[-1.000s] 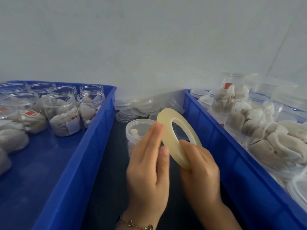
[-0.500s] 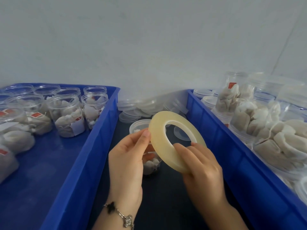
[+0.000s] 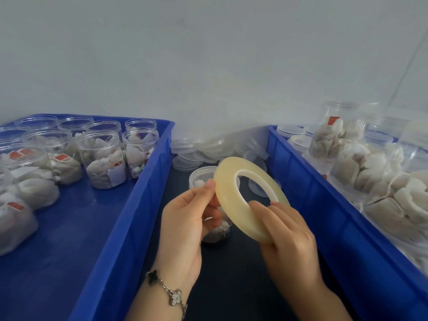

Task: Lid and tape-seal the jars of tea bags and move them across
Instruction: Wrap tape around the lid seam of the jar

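Observation:
A pale yellow roll of clear tape (image 3: 229,188) is held tilted above the dark table between the two crates. My right hand (image 3: 286,232) grips its lower rim. The thumb and forefinger of my left hand (image 3: 187,218) pinch at the roll's left edge. Behind both hands stands a lidded clear jar of tea bags (image 3: 201,177), partly hidden by them. Several clear jars of tea bags (image 3: 103,158) stand in the left blue crate (image 3: 120,228). More jars of tea bags (image 3: 333,137) lie piled in the right blue crate (image 3: 324,205).
Several loose clear lids (image 3: 199,149) lie in a heap on the table at the back between the crates, against the white wall. One single lid (image 3: 259,186) lies behind the tape roll. A bracelet (image 3: 166,288) hangs on my left wrist.
My left hand has drawn back from lying flat against the roll to pinching its left edge. The roll has tipped flatter and the view has shifted slightly.

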